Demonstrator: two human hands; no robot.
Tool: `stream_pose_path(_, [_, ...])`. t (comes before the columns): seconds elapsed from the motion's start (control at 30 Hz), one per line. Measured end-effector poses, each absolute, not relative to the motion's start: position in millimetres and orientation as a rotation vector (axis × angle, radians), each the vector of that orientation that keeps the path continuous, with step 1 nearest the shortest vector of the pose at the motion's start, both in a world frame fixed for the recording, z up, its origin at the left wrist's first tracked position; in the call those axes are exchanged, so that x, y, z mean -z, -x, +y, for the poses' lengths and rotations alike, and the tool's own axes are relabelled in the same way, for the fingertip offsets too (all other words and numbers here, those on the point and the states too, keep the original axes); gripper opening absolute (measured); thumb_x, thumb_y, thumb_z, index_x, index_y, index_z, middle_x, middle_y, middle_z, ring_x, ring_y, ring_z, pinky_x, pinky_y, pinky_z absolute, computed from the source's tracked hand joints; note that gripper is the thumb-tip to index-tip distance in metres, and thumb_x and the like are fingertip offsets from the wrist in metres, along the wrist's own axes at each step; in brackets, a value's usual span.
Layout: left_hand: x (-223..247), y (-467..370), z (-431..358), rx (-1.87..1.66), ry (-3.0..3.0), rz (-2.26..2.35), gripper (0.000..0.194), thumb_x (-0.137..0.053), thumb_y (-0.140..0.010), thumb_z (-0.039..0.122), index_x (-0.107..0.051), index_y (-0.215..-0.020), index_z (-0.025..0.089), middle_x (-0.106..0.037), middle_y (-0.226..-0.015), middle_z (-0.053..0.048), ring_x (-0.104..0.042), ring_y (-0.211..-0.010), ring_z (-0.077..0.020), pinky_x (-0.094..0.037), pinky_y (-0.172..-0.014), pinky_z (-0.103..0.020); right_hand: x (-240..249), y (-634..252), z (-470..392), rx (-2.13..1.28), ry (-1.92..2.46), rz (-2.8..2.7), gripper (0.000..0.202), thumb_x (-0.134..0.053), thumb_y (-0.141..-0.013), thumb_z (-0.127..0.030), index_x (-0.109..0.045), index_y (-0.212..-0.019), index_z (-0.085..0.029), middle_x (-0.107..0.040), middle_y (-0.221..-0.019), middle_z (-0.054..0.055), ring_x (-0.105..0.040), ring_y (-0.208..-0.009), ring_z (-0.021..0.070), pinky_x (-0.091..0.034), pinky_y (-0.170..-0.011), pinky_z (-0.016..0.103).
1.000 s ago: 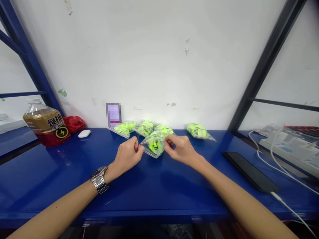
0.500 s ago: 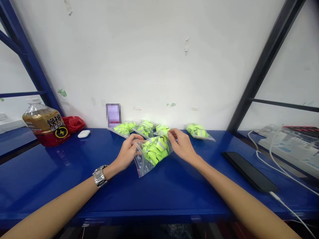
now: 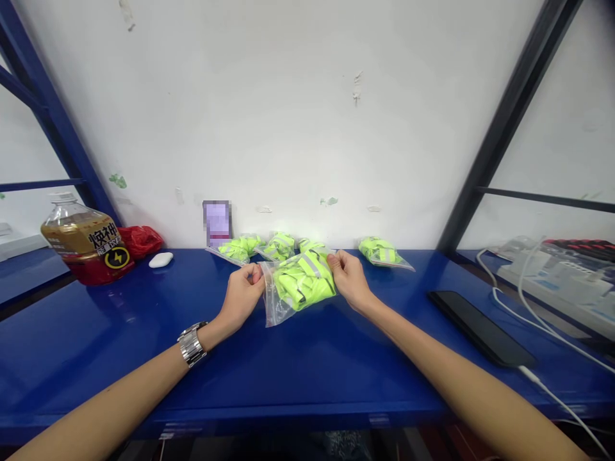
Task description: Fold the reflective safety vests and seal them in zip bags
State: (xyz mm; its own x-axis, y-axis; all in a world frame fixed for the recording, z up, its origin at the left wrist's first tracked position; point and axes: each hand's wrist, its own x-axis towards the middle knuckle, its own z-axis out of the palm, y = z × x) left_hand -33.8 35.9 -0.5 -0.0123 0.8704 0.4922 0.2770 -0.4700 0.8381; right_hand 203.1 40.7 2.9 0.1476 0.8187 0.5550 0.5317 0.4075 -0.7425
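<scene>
Between my hands is a clear zip bag (image 3: 307, 282) with folded neon-yellow fabric and silvery reflective strips inside. My left hand (image 3: 244, 296), a metal watch on its wrist, pinches the bag's far corner on the zip side. Closed on the opposite edge, up by the fabric, is my right hand (image 3: 352, 280). The zip end hangs toward me at the lower left. Behind it, along the wall, lie similar bags: one at the left (image 3: 239, 248), a middle one (image 3: 280, 246), one partly hidden (image 3: 311, 245), and another apart on the right (image 3: 379, 251).
On the blue table (image 3: 307, 378), a large drink bottle (image 3: 89, 240) and red plastic bag (image 3: 141, 241) stand left, near a white earbud case (image 3: 161, 260). A blurred-out card or screen (image 3: 217, 221) leans on the wall. Right lie a charging phone (image 3: 480, 326) and power strips (image 3: 567, 275).
My left fingers have closed on the bag's corner, and my right hand has tightened on its other edge. The bag is now stretched flatter, its zip end raised slightly.
</scene>
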Motion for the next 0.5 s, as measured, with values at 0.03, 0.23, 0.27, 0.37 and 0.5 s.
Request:
stream_pose_path(0.03, [1, 34, 35, -1.494, -1.812, 1.169, 0.038, -0.063, -0.077, 0.037, -0.039, -0.054, 0.018, -0.048, -0.062, 0.003, -0.047, -0.061, -0.0104, -0.040, -0.057, -0.021, -6, -204, 39, -0.244, 1.287, -1.500, 0.040, -0.045, -0.088, -0.049, -0.034, -0.059, -0.023, -0.037, -0.050, -0.005, -0.034, -0.050, 0.0124, -0.023, -0.050, 0.026])
stream_pose_path(0.23, [-2, 27, 26, -1.296, -1.783, 1.110, 0.040, -0.058, -0.081, 0.053, -0.069, -0.080, 0.014, -0.063, -0.104, -0.010, -0.060, -0.090, -0.0231, -0.051, -0.075, -0.033, -14, -206, 30, 0.019, 1.302, -1.410, 0.035, -0.041, -0.092, -0.041, -0.030, -0.063, -0.024, -0.036, -0.052, -0.005, -0.036, -0.050, 0.0143, -0.025, -0.053, 0.028])
stream_pose_path(0.27, [-2, 25, 25, -1.241, -1.688, 1.066, 0.043, -0.058, -0.082, 0.055, -0.069, -0.090, 0.015, -0.062, -0.110, -0.011, -0.061, -0.093, -0.0243, -0.052, -0.075, -0.034, -14, -206, 29, 0.034, 1.289, -1.412, 0.034, -0.040, -0.092, -0.040, -0.029, -0.064, -0.024, -0.036, -0.052, -0.005, -0.036, -0.050, 0.0146, -0.025, -0.053, 0.028])
stream_pose_path(0.37, [-1, 23, 22, -1.054, -1.412, 0.828, 0.049, -0.056, -0.085, 0.056, -0.064, -0.112, 0.016, -0.060, -0.120, -0.013, -0.060, -0.102, -0.0275, -0.053, -0.081, -0.039, -10, -204, 29, 0.051, 1.234, -1.436, 0.031, -0.036, -0.093, -0.039, -0.027, -0.067, -0.025, -0.034, -0.052, -0.005, -0.036, -0.049, 0.0152, -0.025, -0.052, 0.028])
stream_pose_path(0.5, [-3, 26, 19, -0.870, -1.285, 0.579, 0.047, -0.059, -0.088, 0.046, -0.057, -0.125, 0.017, -0.059, -0.125, -0.014, -0.057, -0.113, -0.0292, -0.050, -0.091, -0.042, -4, -205, 30, 0.068, 1.151, -1.477, 0.028, -0.034, -0.094, -0.037, -0.028, -0.070, -0.025, -0.034, -0.054, -0.005, -0.036, -0.048, 0.0151, -0.026, -0.052, 0.027])
